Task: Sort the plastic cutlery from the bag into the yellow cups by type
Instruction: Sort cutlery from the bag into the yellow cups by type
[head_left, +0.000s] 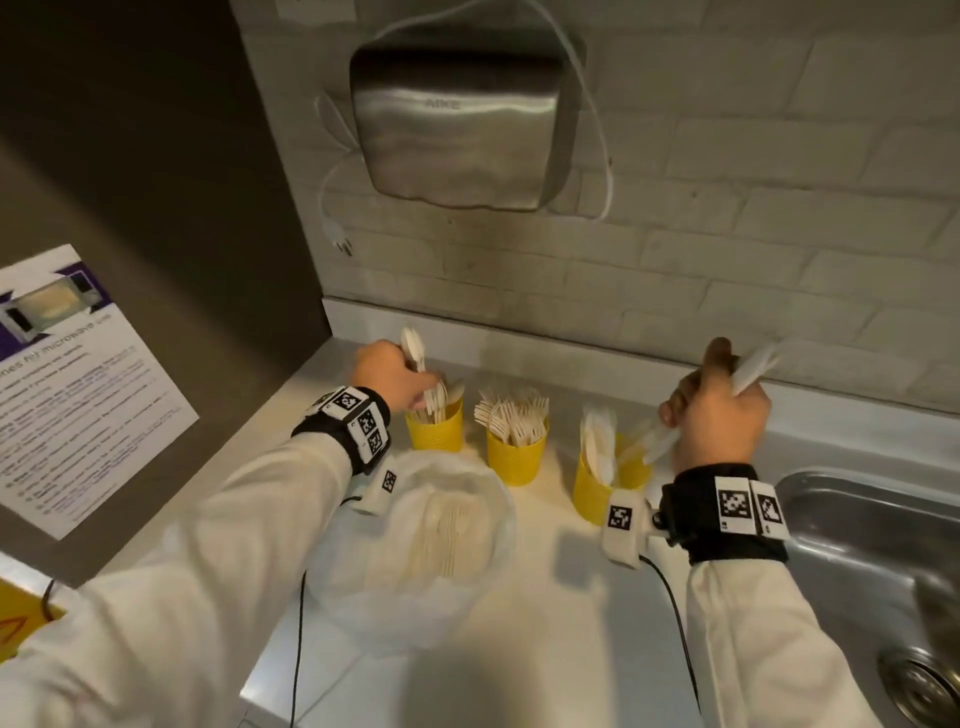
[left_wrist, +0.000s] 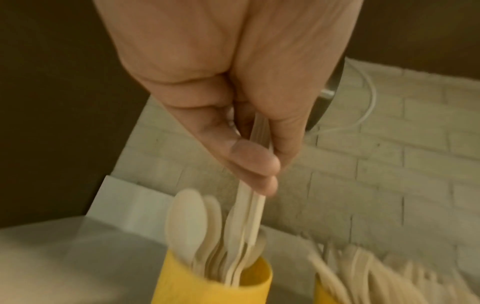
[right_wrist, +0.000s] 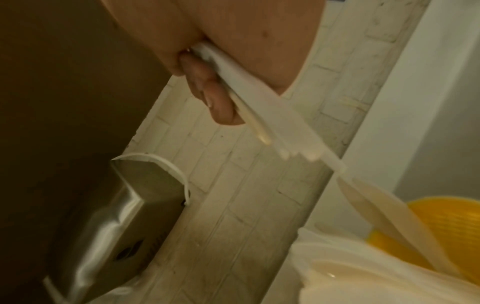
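Note:
My left hand (head_left: 389, 376) pinches a small bundle of white spoons (left_wrist: 246, 216) by the handles, their lower ends inside the leftmost yellow cup (head_left: 434, 431), which holds other spoons (left_wrist: 187, 218). The middle yellow cup (head_left: 517, 457) is full of forks. My right hand (head_left: 722, 415) grips several white knife-like pieces (right_wrist: 262, 109), slanted down toward the back right yellow cup (right_wrist: 446, 222); the front right cup (head_left: 589, 493) holds more white cutlery. The clear bag (head_left: 415, 535) with cutlery lies in front of the cups.
A steel sink (head_left: 862, 540) is set in the counter at the right. A metal hand dryer (head_left: 457, 119) with a loose white cord hangs on the brick wall. A printed notice (head_left: 78, 384) is on the grey panel at left. Black wrist cables cross the counter front.

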